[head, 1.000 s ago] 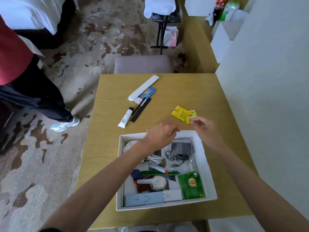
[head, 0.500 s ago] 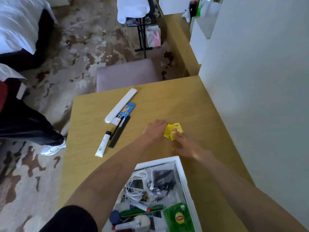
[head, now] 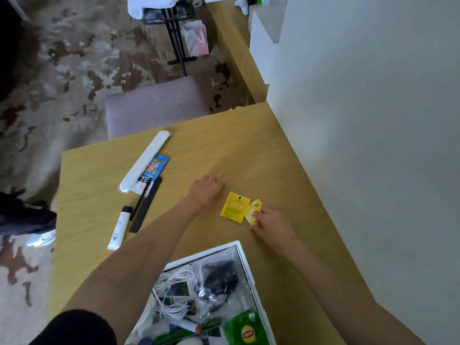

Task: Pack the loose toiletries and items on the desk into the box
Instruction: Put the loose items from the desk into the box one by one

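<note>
Desk (head: 249, 150): pale wood grain, matt. Yellow tea packet (head: 253, 212) at my right hand (head: 272, 224): glossy, smooth. White tube (head: 119, 227): smooth plastic. Clear bag (head: 219, 277) in box (head: 245, 260): shiny crinkled film. Chair seat (head: 154, 105): soft matt cloth.

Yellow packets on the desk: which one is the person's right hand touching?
The smaller Lipton tea packet, on the wall side. The right hand touches its edge; no hand touches the larger yellow packet beside it.

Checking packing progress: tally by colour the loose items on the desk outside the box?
Yellow: 2 (sachet, Lipton tea bag)
White: 2 (long case, tube)
Blue: 1 (packet)
Black: 2 (flat strip, thin stick)
Total: 7
</note>
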